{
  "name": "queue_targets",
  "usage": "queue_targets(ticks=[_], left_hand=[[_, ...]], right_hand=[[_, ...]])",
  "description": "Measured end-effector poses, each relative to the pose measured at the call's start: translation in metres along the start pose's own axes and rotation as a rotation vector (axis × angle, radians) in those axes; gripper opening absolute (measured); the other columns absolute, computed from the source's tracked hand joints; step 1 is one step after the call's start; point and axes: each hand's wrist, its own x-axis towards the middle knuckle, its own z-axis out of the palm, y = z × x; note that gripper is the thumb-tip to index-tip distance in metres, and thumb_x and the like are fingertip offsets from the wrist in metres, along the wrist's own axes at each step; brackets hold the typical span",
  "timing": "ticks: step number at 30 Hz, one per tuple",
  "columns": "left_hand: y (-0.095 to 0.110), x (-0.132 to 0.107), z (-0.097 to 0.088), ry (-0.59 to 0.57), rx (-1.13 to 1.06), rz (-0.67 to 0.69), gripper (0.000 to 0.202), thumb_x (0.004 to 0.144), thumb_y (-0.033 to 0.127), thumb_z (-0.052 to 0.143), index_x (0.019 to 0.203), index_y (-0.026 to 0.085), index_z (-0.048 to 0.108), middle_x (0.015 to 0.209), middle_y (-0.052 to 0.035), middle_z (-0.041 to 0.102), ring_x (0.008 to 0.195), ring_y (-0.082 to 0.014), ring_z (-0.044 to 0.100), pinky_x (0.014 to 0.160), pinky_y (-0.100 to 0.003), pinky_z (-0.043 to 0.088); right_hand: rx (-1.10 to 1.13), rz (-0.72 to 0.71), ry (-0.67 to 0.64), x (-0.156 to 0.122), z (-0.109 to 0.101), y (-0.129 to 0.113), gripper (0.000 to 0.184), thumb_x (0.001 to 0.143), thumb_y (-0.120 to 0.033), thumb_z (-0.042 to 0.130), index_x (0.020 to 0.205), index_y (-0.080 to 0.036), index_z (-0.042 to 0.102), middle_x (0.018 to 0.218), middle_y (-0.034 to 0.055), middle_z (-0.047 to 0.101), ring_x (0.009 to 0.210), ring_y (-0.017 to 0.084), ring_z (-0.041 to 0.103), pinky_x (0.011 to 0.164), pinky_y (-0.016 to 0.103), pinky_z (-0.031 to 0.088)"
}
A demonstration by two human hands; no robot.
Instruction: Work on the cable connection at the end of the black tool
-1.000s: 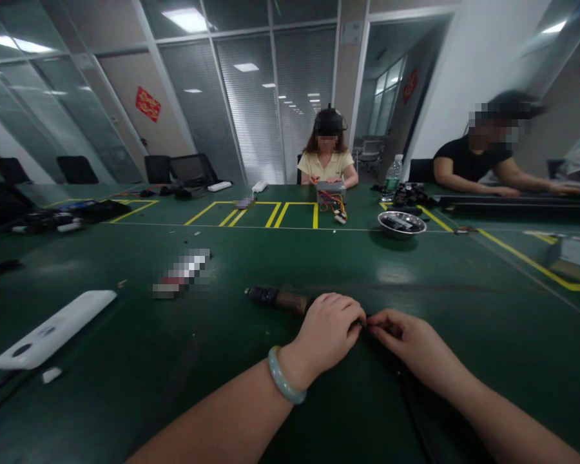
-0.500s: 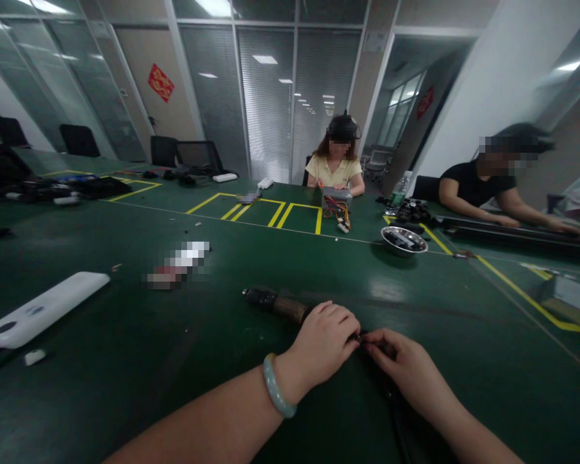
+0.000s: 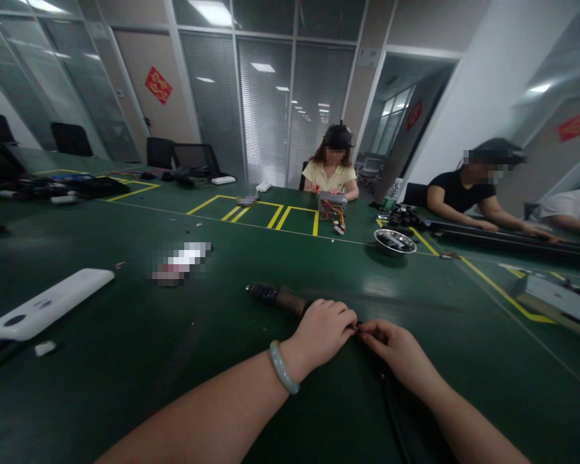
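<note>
My left hand (image 3: 325,332), with a pale green bangle on the wrist, is closed over the near end of a dark cylindrical tool (image 3: 275,298) that lies on the green table (image 3: 125,361). My right hand (image 3: 397,351) meets it fingertip to fingertip and pinches something small and dark that I cannot make out. A black strip or cable (image 3: 401,412) runs from under my right hand toward me.
A white flat device (image 3: 46,312) lies at the left, a blurred-out item (image 3: 181,261) ahead. A metal bowl (image 3: 395,241) stands farther back. A person in yellow sits opposite with a wired box (image 3: 332,201); another in black works at the right. Yellow tape lines mark the table.
The view has shifted slightly and my hands sit a little lower and left in the picture. Both hands keep the same pinching pose at the tool.
</note>
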Motion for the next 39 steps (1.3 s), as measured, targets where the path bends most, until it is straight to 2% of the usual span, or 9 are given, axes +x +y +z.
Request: queue_targets(ticks=[9, 18, 24, 33, 39], left_hand=[[0.002, 0.0, 0.003, 0.0, 0.011, 0.016, 0.008, 0.088, 0.026, 0.062, 0.093, 0.02, 0.06, 0.092, -0.0006, 0.062, 0.091, -0.0185, 0.058, 0.083, -0.033, 0.04], [0.004, 0.002, 0.006, -0.002, 0.011, 0.012, 0.006, 0.087, 0.024, 0.063, 0.091, 0.021, 0.059, 0.092, -0.0004, 0.062, 0.088, -0.0193, 0.056, 0.079, -0.033, 0.04], [0.003, 0.001, 0.009, 0.01, 0.002, 0.013, 0.008, 0.085, 0.022, 0.063, 0.091, 0.022, 0.058, 0.093, 0.0009, 0.06, 0.089, -0.0193, 0.055, 0.08, -0.034, 0.04], [0.003, 0.004, 0.011, -0.011, -0.01, -0.008, 0.007, 0.087, 0.022, 0.061, 0.093, 0.022, 0.058, 0.095, 0.0013, 0.061, 0.09, -0.0187, 0.056, 0.08, -0.034, 0.041], [0.001, 0.003, 0.012, 0.0, -0.016, 0.002, 0.007, 0.087, 0.023, 0.06, 0.094, 0.022, 0.058, 0.096, 0.0006, 0.062, 0.091, -0.0193, 0.056, 0.083, -0.036, 0.04]], right_hand=[[0.066, -0.066, 0.051, -0.005, 0.002, 0.0, 0.021, 0.086, -0.032, 0.055, 0.096, -0.018, 0.068, 0.09, 0.0032, 0.071, 0.082, 0.017, 0.064, 0.075, 0.028, 0.047], [0.025, -0.09, 0.117, -0.001, 0.006, 0.007, 0.015, 0.085, -0.026, 0.058, 0.09, -0.019, 0.07, 0.086, 0.001, 0.071, 0.075, 0.015, 0.062, 0.068, 0.024, 0.045], [0.038, -0.107, 0.112, -0.002, 0.005, 0.009, 0.013, 0.085, -0.025, 0.059, 0.091, -0.022, 0.07, 0.085, -0.0009, 0.071, 0.074, 0.014, 0.063, 0.067, 0.023, 0.044], [0.098, -0.019, 0.114, -0.002, 0.005, 0.012, 0.012, 0.083, -0.025, 0.063, 0.093, -0.021, 0.067, 0.084, -0.0001, 0.07, 0.076, 0.013, 0.065, 0.067, 0.022, 0.047], [0.057, -0.015, 0.11, -0.003, 0.006, 0.013, 0.012, 0.081, -0.027, 0.065, 0.092, -0.021, 0.067, 0.081, -0.0007, 0.07, 0.073, 0.013, 0.064, 0.064, 0.023, 0.045]])
